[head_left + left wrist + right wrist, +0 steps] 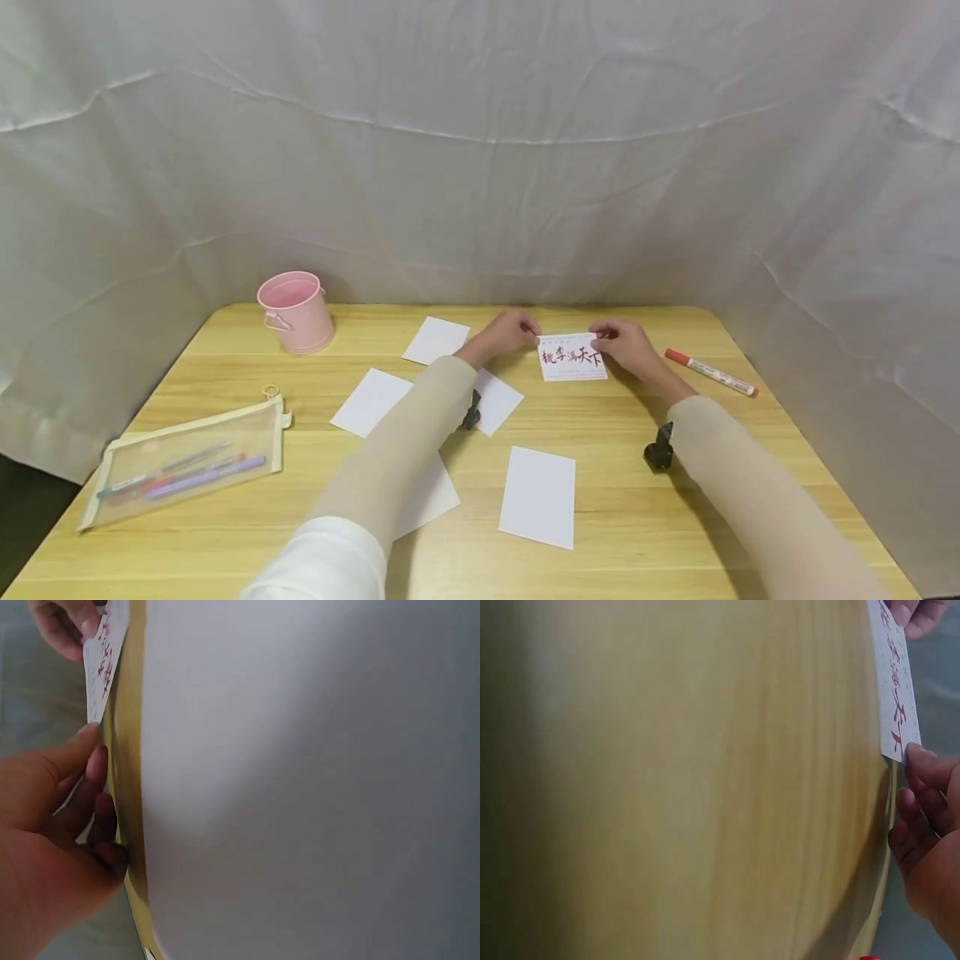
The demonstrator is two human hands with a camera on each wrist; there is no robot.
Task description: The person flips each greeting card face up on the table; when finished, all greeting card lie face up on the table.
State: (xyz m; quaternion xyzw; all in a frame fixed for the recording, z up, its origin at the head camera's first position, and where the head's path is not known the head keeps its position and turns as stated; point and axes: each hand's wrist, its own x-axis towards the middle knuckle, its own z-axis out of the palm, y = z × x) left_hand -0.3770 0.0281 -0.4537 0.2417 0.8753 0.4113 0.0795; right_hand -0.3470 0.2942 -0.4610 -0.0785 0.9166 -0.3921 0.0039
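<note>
My left hand (507, 333) pinches card (558, 342), near top left corner. My right hand (628, 347) pinches right edge, thumb in front. Card sits between hands, near far edge of table (645, 533). Cannot tell if bottom edge touches table. Strip of table shows between right hand and pen (711, 372). More table, then white sheet (537, 497), closer to me. Other white sheets (437, 339) lie left.

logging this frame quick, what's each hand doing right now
Left hand: pinches the red-lettered card at its left edge.
Right hand: pinches that card at its right edge.
</note>
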